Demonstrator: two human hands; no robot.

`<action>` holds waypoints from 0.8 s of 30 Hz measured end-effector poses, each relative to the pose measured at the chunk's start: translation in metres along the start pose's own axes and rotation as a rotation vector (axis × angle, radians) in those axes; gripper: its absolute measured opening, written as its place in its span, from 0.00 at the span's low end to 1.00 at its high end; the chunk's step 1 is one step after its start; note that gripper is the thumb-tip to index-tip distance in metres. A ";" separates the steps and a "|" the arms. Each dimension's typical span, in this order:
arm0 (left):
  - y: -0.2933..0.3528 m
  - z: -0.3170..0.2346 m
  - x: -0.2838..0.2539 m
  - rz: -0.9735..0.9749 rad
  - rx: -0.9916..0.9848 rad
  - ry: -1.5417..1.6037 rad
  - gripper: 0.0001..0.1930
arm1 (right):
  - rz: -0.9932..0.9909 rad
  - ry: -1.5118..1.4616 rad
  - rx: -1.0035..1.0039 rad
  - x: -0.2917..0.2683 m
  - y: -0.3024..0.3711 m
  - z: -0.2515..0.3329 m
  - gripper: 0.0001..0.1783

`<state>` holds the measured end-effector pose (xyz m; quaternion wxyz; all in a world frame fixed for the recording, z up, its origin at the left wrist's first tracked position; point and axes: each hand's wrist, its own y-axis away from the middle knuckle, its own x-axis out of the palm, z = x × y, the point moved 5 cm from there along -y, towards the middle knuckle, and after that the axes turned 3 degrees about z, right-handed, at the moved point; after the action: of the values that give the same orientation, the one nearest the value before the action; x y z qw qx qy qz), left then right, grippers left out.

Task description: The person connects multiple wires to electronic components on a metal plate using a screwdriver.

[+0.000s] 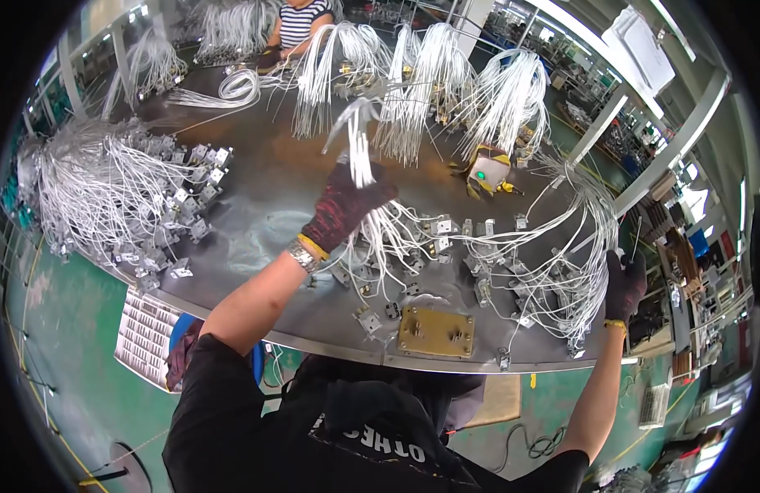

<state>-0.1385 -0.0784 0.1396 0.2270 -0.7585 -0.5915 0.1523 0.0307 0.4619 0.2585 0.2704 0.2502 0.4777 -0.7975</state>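
Observation:
My left hand (351,201), in a dark red and black knit glove with a yellow cuff, is closed around a bundle of white wires (360,156) above the middle of the table. The upper ends stick up out of the fist and are blurred. Below it, the wires fan down to small metal connector pieces (367,320) on the tabletop. At the table's right edge my right hand (626,287), gloved alike, is beside a drooping bundle of white wires (589,238). Its thumb and fingers look apart; where they meet the wires is partly hidden.
A brass-coloured plate with fittings (436,332) lies at the metal table's (265,209) near edge. A large wire heap (109,189) covers the left end. Hanging wire bundles (429,90) line the far side, near a yellow-and-white device (488,171). Another person (302,25) sits across.

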 end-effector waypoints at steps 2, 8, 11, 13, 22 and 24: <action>0.006 -0.013 0.030 -0.051 -0.043 0.454 0.21 | 0.013 -0.140 -0.122 0.008 0.020 0.032 0.18; 0.010 -0.021 0.069 0.046 0.037 0.088 0.20 | 0.401 -0.031 -0.481 0.122 0.105 0.122 0.27; 0.015 -0.028 0.069 0.020 0.146 -0.034 0.19 | 0.461 0.118 -0.342 0.146 0.109 0.128 0.27; 0.017 -0.013 0.064 -0.007 0.014 0.612 0.16 | 0.483 0.214 -0.292 0.156 0.106 0.129 0.26; 0.023 -0.029 0.069 -0.044 0.171 0.345 0.17 | 0.409 0.089 -0.450 0.193 0.126 0.135 0.26; 0.020 -0.035 0.073 0.039 0.153 0.514 0.16 | 0.631 0.243 -0.446 0.212 0.132 0.123 0.24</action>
<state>-0.0856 -0.0181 0.1614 0.4232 -0.7642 -0.4867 0.0034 -0.0531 0.2586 0.0879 0.4909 0.4123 0.5673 -0.5169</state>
